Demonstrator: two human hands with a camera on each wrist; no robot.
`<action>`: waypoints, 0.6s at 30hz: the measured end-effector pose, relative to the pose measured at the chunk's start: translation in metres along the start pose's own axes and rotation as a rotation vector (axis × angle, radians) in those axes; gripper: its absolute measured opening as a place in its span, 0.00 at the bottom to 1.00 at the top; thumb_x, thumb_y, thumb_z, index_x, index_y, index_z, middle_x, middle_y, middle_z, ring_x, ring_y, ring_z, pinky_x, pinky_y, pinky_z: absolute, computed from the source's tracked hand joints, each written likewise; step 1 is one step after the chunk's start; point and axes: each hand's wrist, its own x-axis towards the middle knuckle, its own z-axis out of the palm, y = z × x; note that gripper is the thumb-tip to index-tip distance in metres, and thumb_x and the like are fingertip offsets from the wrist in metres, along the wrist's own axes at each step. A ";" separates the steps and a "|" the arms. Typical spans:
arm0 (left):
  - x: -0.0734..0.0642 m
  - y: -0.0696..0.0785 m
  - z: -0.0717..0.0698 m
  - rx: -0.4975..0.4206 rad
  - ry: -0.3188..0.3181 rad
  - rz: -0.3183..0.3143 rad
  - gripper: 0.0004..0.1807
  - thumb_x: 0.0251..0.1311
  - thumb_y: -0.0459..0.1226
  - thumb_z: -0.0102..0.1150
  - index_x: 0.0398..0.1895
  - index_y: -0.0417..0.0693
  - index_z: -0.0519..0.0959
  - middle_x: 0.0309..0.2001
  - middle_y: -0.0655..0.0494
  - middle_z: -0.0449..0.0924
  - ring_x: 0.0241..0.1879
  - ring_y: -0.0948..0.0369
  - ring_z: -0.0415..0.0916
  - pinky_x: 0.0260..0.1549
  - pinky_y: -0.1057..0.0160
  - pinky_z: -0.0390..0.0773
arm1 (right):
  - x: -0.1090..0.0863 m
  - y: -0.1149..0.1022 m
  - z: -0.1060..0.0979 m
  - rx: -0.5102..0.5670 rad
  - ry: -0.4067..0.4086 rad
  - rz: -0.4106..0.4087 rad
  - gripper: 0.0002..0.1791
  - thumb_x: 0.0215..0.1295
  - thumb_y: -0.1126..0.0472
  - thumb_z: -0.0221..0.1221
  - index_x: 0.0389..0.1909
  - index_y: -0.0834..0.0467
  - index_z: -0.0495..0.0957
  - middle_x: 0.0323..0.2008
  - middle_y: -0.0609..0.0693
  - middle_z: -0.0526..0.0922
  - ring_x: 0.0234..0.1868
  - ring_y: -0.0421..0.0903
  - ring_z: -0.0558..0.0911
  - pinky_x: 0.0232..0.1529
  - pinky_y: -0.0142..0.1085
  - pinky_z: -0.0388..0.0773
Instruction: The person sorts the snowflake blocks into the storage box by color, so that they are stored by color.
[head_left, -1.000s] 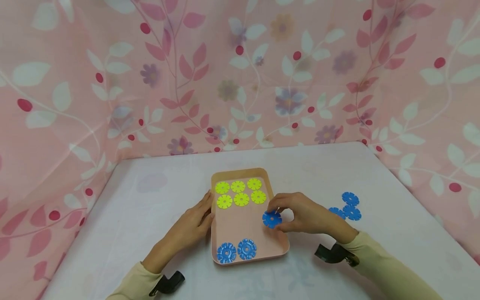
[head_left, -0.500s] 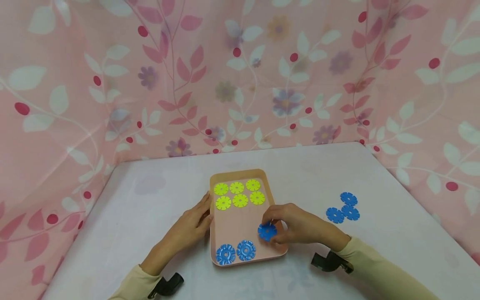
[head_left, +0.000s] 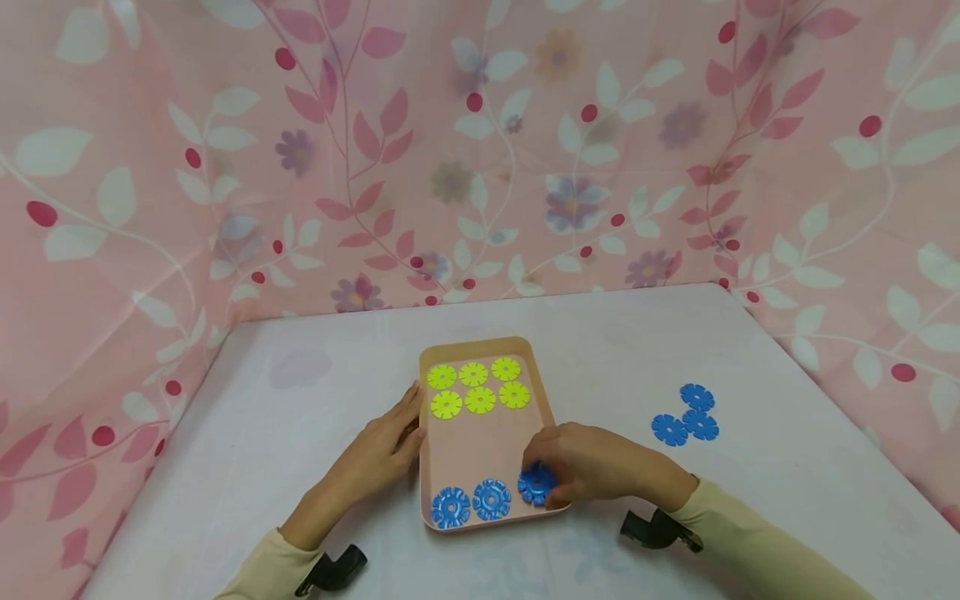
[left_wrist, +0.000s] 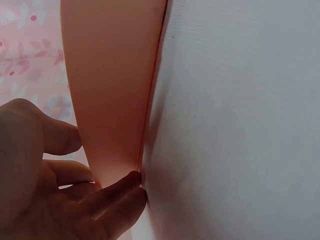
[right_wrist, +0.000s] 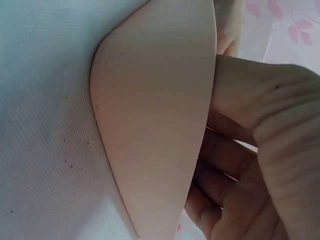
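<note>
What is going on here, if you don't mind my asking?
A person is arranging notched discs in a pink tray. The right hand holds a blue disc at the tray's near right corner, while the left hand touches the tray's left side. Two other blue discs lie along the near edge, and six yellow-green discs fill two rows at the far end. Three loose blue discs lie on the table to the right.
</note>
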 end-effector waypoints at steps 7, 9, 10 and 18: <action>-0.001 0.001 0.000 0.002 -0.006 -0.010 0.36 0.76 0.37 0.56 0.81 0.36 0.56 0.81 0.41 0.51 0.76 0.44 0.56 0.68 0.43 0.64 | 0.000 0.000 0.002 -0.035 -0.023 0.020 0.23 0.56 0.50 0.79 0.52 0.49 0.87 0.47 0.36 0.84 0.48 0.36 0.79 0.57 0.40 0.79; -0.001 0.001 0.000 0.002 -0.007 -0.011 0.36 0.76 0.37 0.56 0.81 0.36 0.55 0.81 0.41 0.51 0.76 0.44 0.57 0.67 0.44 0.64 | 0.000 0.000 0.002 -0.041 -0.032 0.015 0.22 0.57 0.50 0.78 0.52 0.49 0.87 0.47 0.36 0.84 0.48 0.36 0.79 0.56 0.40 0.79; -0.001 0.001 0.000 0.003 -0.007 -0.011 0.36 0.76 0.37 0.56 0.81 0.36 0.55 0.81 0.41 0.51 0.76 0.44 0.57 0.67 0.44 0.64 | 0.000 0.000 0.001 -0.037 -0.035 0.011 0.22 0.57 0.50 0.78 0.52 0.49 0.87 0.47 0.36 0.84 0.48 0.36 0.79 0.56 0.40 0.79; -0.001 0.002 0.000 -0.003 0.006 -0.012 0.36 0.76 0.36 0.56 0.80 0.36 0.56 0.81 0.41 0.51 0.76 0.45 0.57 0.67 0.44 0.65 | -0.009 0.011 -0.015 0.139 0.137 -0.069 0.16 0.64 0.63 0.73 0.52 0.55 0.87 0.48 0.44 0.88 0.47 0.44 0.85 0.50 0.41 0.84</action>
